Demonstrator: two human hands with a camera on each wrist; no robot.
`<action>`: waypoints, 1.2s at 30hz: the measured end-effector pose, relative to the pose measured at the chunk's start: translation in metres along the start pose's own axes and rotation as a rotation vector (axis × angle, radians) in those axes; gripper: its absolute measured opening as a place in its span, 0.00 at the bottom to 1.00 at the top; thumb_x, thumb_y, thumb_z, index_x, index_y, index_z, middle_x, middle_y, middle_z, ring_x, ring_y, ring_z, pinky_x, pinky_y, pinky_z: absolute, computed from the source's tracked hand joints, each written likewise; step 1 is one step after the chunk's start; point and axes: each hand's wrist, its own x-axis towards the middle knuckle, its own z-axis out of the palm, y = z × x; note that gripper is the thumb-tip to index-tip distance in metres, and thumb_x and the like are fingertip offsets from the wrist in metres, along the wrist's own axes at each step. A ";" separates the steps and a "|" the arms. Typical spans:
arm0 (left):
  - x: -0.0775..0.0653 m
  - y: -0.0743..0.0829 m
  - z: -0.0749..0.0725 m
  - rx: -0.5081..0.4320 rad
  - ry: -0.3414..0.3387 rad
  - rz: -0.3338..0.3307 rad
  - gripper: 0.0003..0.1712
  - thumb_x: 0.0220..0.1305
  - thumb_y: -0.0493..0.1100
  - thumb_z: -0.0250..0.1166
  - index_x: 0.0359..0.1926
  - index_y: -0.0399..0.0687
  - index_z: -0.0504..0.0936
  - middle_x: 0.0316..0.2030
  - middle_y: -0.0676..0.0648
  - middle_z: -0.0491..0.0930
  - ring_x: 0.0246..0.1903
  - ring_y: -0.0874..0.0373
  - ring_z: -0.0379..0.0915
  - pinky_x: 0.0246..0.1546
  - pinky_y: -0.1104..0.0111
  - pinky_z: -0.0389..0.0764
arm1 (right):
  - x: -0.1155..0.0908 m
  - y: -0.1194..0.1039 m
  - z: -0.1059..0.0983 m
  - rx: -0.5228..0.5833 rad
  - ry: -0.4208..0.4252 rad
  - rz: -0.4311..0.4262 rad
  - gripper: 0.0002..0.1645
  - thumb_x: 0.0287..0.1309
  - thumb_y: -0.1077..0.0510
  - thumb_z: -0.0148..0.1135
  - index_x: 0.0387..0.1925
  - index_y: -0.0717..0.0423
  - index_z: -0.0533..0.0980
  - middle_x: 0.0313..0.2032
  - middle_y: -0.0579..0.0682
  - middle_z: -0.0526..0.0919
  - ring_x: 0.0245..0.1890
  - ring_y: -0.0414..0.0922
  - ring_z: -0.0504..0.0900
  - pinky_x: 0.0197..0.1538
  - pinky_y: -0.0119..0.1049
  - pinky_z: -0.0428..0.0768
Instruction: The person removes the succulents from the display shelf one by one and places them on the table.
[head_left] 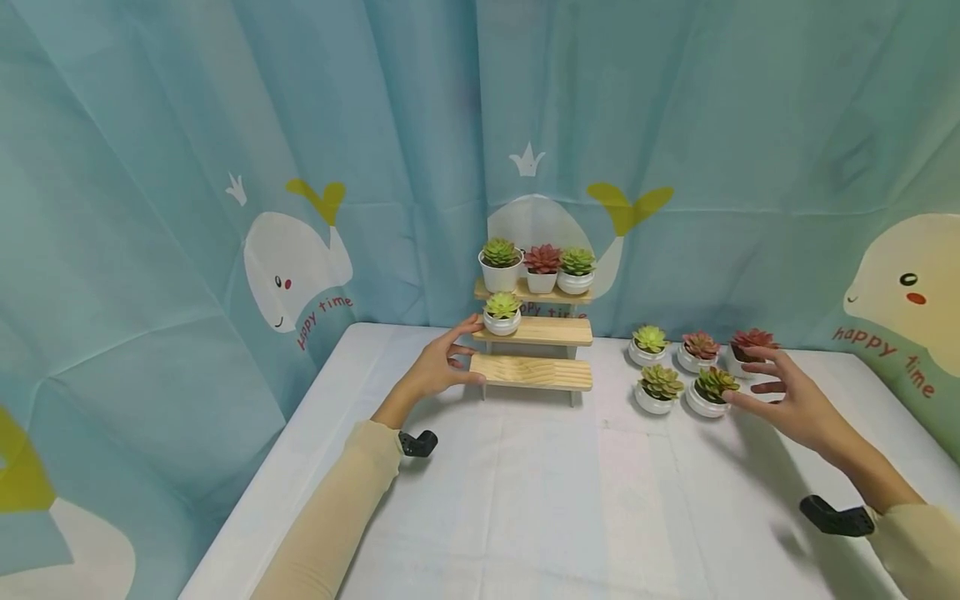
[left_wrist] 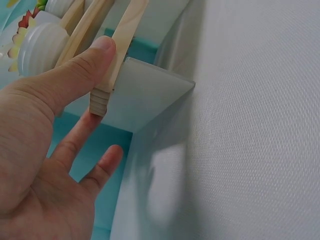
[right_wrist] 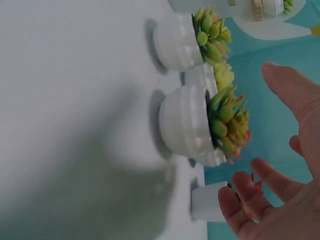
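My left hand [head_left: 438,362] grips the left side of a three-step wooden plant stand [head_left: 532,372]. In the left wrist view its thumb [left_wrist: 82,67] lies on the lowest board, with a fingertip against that board's end. A potted light-green succulent [head_left: 502,312] sits on the middle step, close to the raised index finger. My right hand [head_left: 798,404] hovers with spread, bent fingers beside a green-and-red succulent [head_left: 712,390] in a round white pot. In the right wrist view a gap shows between the right hand [right_wrist: 285,175] and that pot [right_wrist: 185,122].
On the top step stand a green succulent [head_left: 499,254], a red one [head_left: 542,268] and another green one [head_left: 576,271]. Several more potted succulents, including a yellow-green one [head_left: 647,344], cluster on the white table [head_left: 555,500] right of the stand. A blue curtain [head_left: 420,125] hangs behind.
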 end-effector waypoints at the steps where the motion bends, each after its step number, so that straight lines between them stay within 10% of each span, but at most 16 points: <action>1: 0.000 0.000 0.000 0.001 -0.001 0.000 0.52 0.56 0.39 0.80 0.78 0.59 0.64 0.80 0.61 0.49 0.63 0.48 0.76 0.56 0.50 0.79 | 0.001 -0.002 0.000 0.000 0.002 -0.003 0.47 0.65 0.55 0.72 0.74 0.66 0.55 0.63 0.75 0.69 0.49 0.53 0.80 0.38 0.23 0.77; 6: 0.001 -0.001 0.000 -0.006 0.000 -0.006 0.52 0.56 0.38 0.80 0.78 0.59 0.64 0.80 0.61 0.50 0.63 0.48 0.75 0.56 0.50 0.79 | 0.010 -0.013 0.003 -0.002 0.001 -0.017 0.49 0.65 0.55 0.71 0.76 0.66 0.54 0.63 0.75 0.68 0.53 0.70 0.74 0.38 0.19 0.74; 25: 0.001 0.001 -0.001 -0.012 0.004 0.001 0.52 0.55 0.38 0.80 0.77 0.57 0.64 0.81 0.59 0.50 0.62 0.47 0.76 0.56 0.49 0.78 | 0.053 -0.062 0.021 0.043 -0.023 -0.079 0.48 0.66 0.51 0.71 0.77 0.60 0.56 0.66 0.72 0.68 0.56 0.68 0.75 0.42 0.21 0.73; 36: 0.000 0.001 0.000 -0.022 0.005 0.001 0.52 0.56 0.38 0.80 0.78 0.56 0.64 0.80 0.59 0.50 0.63 0.47 0.75 0.56 0.49 0.78 | 0.082 -0.094 0.045 0.036 -0.054 -0.085 0.51 0.64 0.47 0.73 0.78 0.56 0.56 0.69 0.70 0.67 0.58 0.67 0.76 0.53 0.61 0.78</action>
